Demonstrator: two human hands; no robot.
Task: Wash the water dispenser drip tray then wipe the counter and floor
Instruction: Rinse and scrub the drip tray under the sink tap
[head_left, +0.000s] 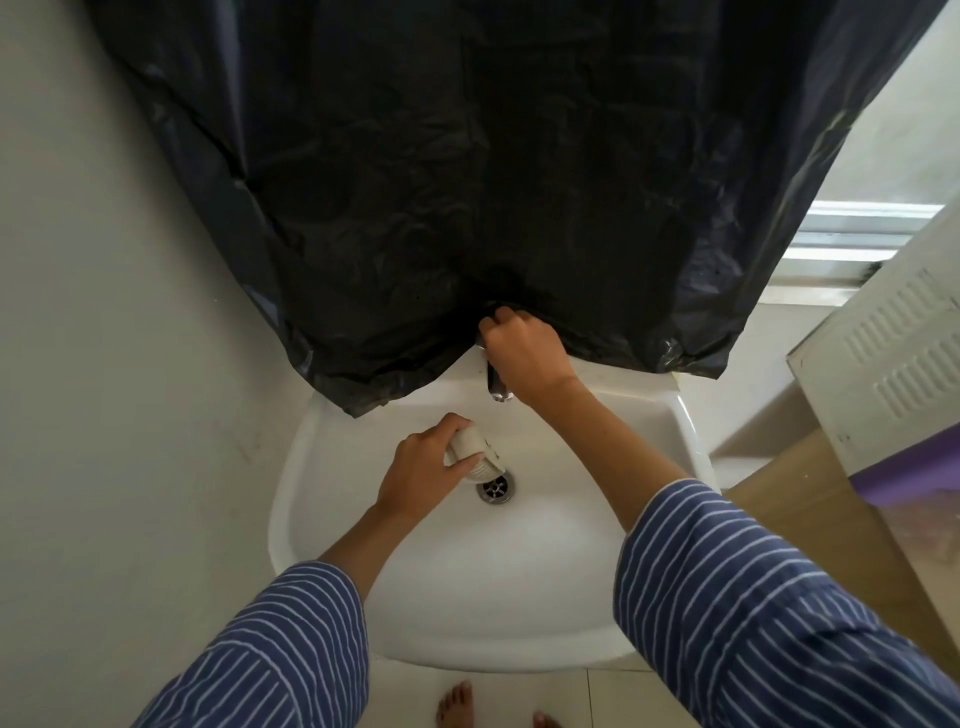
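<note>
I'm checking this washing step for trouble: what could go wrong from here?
The small white ribbed drip tray, held in the left hand over the open metal drain, might slip. The right hand grips the chrome tap; a sudden jet could splash beyond the white basin.

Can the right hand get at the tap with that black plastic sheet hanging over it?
Likely yes: the right hand is already curled on the tap top, at the black plastic sheet's lower edge; the spout pokes out below.

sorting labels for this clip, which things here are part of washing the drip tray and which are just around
In use: drip tray held by left hand; tap under right hand; sink.

Just around: black plastic sheet, vented white panel, purple item.
</note>
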